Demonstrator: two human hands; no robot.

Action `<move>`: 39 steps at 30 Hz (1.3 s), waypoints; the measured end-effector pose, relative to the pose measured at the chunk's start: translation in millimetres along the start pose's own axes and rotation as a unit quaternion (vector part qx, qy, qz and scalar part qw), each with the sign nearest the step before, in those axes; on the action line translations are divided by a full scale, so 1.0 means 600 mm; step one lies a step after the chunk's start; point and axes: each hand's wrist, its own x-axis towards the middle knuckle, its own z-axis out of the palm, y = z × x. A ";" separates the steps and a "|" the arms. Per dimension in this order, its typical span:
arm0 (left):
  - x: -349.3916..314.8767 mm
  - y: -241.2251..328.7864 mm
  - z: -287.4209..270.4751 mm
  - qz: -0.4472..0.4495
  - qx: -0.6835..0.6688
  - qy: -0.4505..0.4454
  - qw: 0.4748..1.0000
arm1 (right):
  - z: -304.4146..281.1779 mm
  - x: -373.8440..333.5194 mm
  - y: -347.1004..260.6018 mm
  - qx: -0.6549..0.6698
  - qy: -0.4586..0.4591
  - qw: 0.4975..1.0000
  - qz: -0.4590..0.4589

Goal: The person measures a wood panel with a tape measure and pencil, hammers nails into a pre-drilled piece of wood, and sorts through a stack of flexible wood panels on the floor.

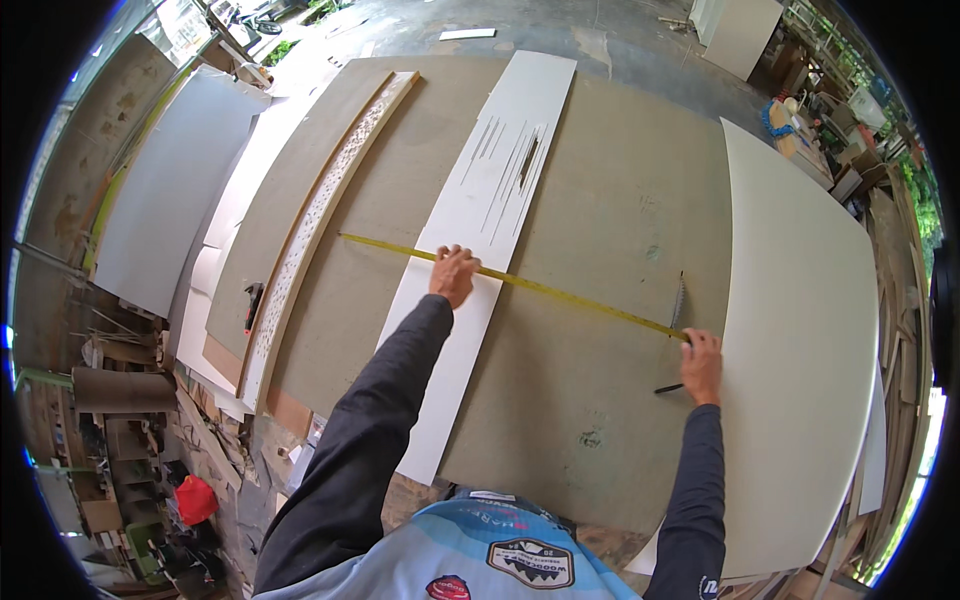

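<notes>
A yellow tape measure (570, 296) is stretched across a white board (440, 380) and the grey-brown sheet (590, 400) under it. My left hand (455, 275) is closed on the tape's blade over the white board. At the right end my right hand (702, 365) grips the tape; its case, if there, is hidden by the fingers. A thin black stick (668, 388), perhaps a pencil, pokes out left of that hand; whether I hold it cannot be made out. Just beyond lies a narrow dark ridged strip (680, 300). Long slots and a dark gash mark the white board's far half.
Left of the white board lies a long speckled strip with wooden edges (315, 220), with a black-and-red tool (253, 307) beside it. A large white panel (800, 330) borders the sheet on the right. More panels (180, 190) lean at the left, near a red bag (196, 499).
</notes>
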 end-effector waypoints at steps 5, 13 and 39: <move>0.024 -0.082 -0.007 -0.072 0.038 -0.010 0.997 | -0.010 0.000 0.109 -0.043 0.034 0.996 0.074; 0.041 -0.110 0.035 -0.063 -0.032 0.038 0.997 | 0.016 0.021 0.137 -0.076 0.045 0.994 0.071; 0.035 -0.095 0.012 -0.143 -0.009 0.030 0.989 | 0.072 0.005 0.086 -0.109 0.218 0.961 0.128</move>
